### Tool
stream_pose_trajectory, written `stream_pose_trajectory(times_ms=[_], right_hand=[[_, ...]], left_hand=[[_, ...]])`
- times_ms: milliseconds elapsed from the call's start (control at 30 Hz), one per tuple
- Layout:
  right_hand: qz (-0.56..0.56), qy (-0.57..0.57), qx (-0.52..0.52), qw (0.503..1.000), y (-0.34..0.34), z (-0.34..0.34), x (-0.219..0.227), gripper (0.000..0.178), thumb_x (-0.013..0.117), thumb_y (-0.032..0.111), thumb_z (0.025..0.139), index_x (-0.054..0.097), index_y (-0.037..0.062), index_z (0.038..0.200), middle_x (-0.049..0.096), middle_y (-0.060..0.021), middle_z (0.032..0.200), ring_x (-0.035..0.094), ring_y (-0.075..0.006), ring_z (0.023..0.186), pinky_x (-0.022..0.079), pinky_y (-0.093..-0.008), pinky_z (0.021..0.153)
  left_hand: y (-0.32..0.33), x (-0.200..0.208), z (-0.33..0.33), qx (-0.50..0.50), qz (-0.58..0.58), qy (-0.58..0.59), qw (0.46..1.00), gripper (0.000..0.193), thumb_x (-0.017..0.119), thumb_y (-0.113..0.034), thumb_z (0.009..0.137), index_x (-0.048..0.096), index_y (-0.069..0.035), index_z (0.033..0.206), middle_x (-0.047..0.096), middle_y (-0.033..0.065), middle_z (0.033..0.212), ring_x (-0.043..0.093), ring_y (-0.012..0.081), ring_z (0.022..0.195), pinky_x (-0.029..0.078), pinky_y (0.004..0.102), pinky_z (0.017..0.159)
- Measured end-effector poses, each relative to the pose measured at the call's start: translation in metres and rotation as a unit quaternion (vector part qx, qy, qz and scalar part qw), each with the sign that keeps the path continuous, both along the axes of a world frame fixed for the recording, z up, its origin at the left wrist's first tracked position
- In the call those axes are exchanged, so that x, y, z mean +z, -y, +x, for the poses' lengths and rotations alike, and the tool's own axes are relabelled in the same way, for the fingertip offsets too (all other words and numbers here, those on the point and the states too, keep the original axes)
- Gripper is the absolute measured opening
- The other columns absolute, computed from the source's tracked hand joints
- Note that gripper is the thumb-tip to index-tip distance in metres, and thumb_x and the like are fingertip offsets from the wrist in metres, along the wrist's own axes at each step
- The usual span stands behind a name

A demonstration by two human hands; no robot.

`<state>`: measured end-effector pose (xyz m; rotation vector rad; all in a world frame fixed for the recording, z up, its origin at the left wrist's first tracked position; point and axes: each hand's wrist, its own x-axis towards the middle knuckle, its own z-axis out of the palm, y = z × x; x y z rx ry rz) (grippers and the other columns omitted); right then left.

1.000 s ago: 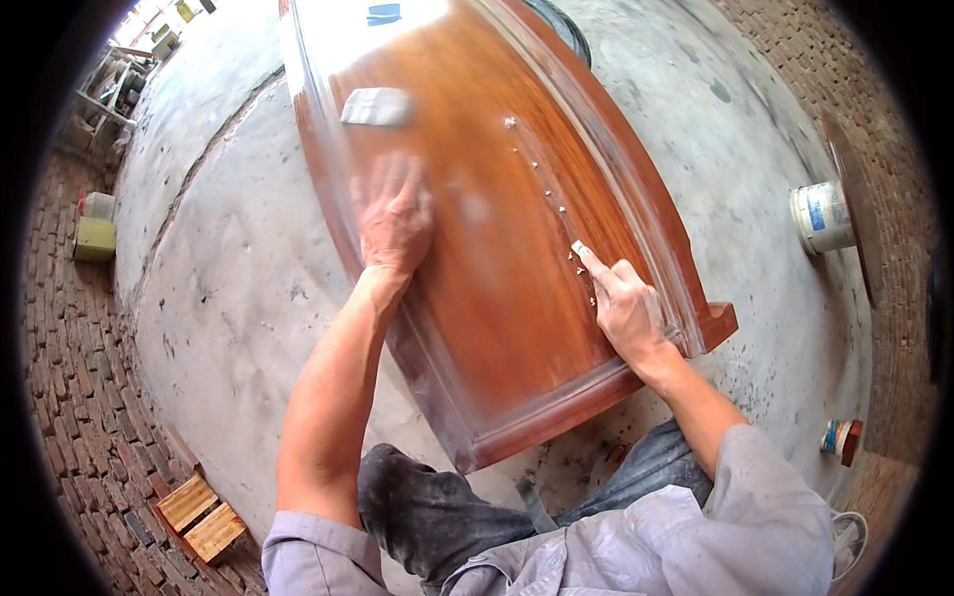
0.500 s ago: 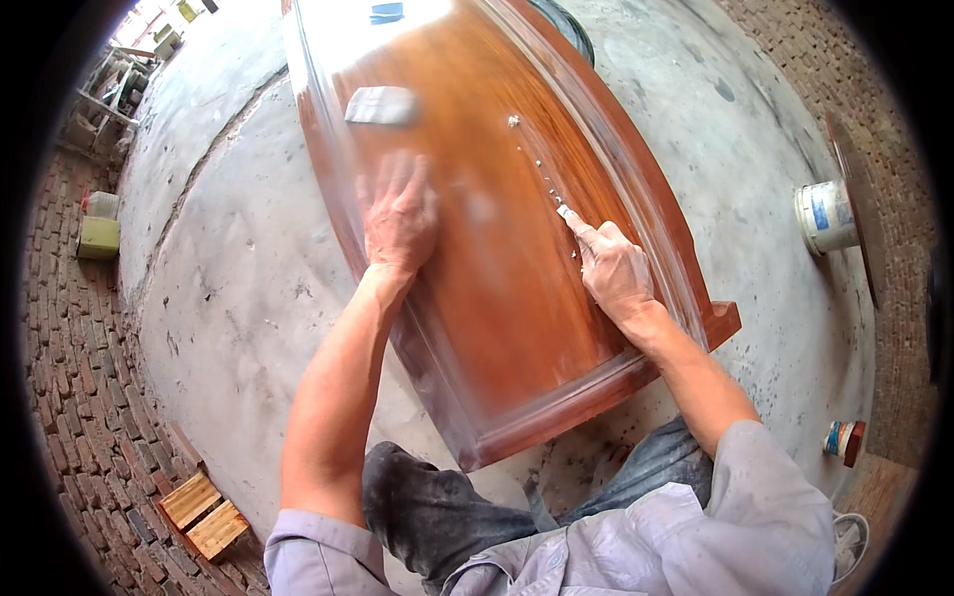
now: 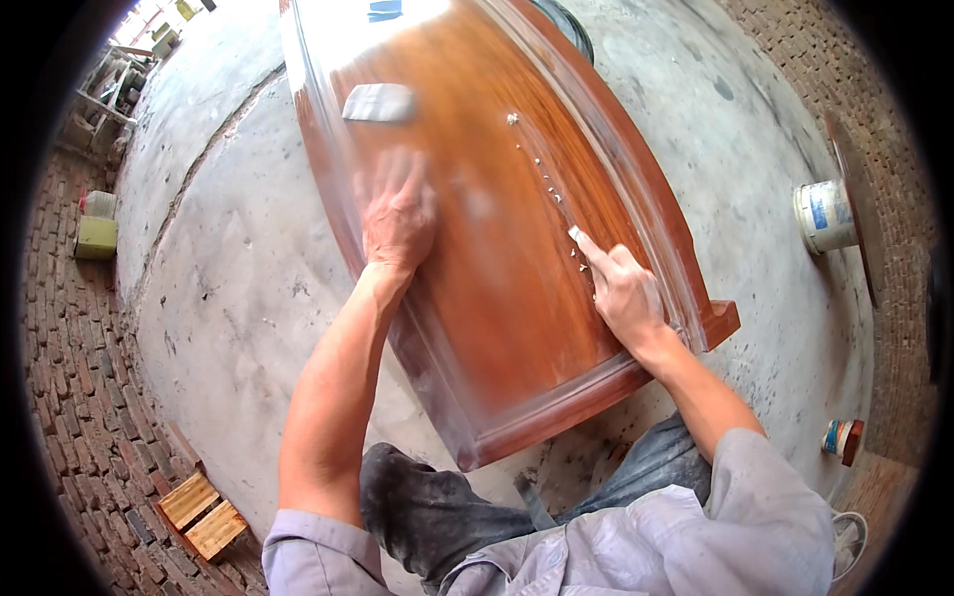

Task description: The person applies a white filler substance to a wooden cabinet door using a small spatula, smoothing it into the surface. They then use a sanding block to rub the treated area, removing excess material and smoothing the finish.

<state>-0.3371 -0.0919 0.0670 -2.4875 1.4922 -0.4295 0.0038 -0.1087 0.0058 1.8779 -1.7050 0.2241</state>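
A long reddish-brown varnished wooden panel [image 3: 507, 288] with a raised moulded border lies in front of me, tilted across the view. My left hand [image 3: 399, 211] rests flat on its left part, fingers spread, holding nothing. My right hand [image 3: 628, 296] is on the right part, index finger stretched forward and the other fingers curled. A small white piece [image 3: 574, 233] shows at that fingertip; its kind is not clear. White crumbs [image 3: 513, 118] run in a line along the grain beyond and beside the finger. Past my left hand lies a folded pale grey sheet [image 3: 379, 102].
A blue patch [image 3: 385, 10] shows at the panel's far end. Around it is stained concrete floor [image 3: 238, 248]. To the right stand a white bucket [image 3: 827, 217] and a small can [image 3: 837, 437]. At left are a yellow-green container [image 3: 96, 238] and a wooden slatted piece [image 3: 202, 515].
My right hand has drawn back towards me and slightly right along the line of crumbs. My left hand and the grey sheet stay essentially where they were.
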Motion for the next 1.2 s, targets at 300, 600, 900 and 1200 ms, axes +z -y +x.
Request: stream_pose_trajectory(times_ms=[300, 600, 900, 1200], right_hand=[[0.0, 0.031, 0.132, 0.991, 0.02, -0.053, 0.038, 0.042, 0.064, 0.009, 0.101, 0.07, 0.0215, 0.141, 0.061, -0.0116, 0.081, 0.064, -0.0316, 0.067, 0.057, -0.0447, 0.061], [0.012, -0.067, 0.226, 0.972, -0.042, -0.16, 0.044, 0.049, 0.067, 0.008, 0.097, 0.068, 0.0253, 0.143, 0.055, -0.0049, 0.079, 0.06, -0.0218, 0.061, 0.055, -0.0354, 0.053], [-0.039, -0.056, 0.321, 0.944, -0.037, -0.147, 0.022, 0.053, 0.069, 0.005, 0.093, 0.069, 0.0252, 0.142, 0.06, -0.0033, 0.085, 0.063, -0.0219, 0.063, 0.057, -0.0347, 0.054], [-0.086, -0.072, 0.339, 0.934, -0.032, -0.164, 0.007, 0.067, 0.077, 0.01, 0.086, 0.063, 0.0367, 0.146, 0.061, 0.0004, 0.086, 0.065, -0.0189, 0.064, 0.061, -0.0309, 0.059]], left_hand=[[-0.001, 0.006, -0.006, 0.021, 0.078, 0.042, 0.996, 0.049, 0.056, -0.028, 0.105, 0.06, -0.016, 0.152, 0.051, 0.0079, 0.163, 0.039, 0.0263, 0.156, 0.021, 0.0537, 0.129], [0.0, -0.01, 0.003, 0.02, 0.04, 0.047, 0.998, 0.049, 0.046, -0.032, 0.106, 0.062, -0.016, 0.15, 0.053, 0.0085, 0.161, 0.043, 0.0269, 0.154, 0.025, 0.0524, 0.129], [-0.052, -0.013, -0.014, 0.02, 0.044, 0.056, 0.997, 0.049, 0.046, -0.033, 0.109, 0.061, -0.015, 0.151, 0.052, 0.0091, 0.162, 0.042, 0.0273, 0.154, 0.026, 0.0518, 0.128], [-0.156, -0.006, -0.068, 0.084, 0.119, 0.098, 0.984, 0.047, 0.046, -0.03, 0.111, 0.056, -0.019, 0.156, 0.046, 0.0102, 0.166, 0.037, 0.0304, 0.157, 0.023, 0.0536, 0.128]])
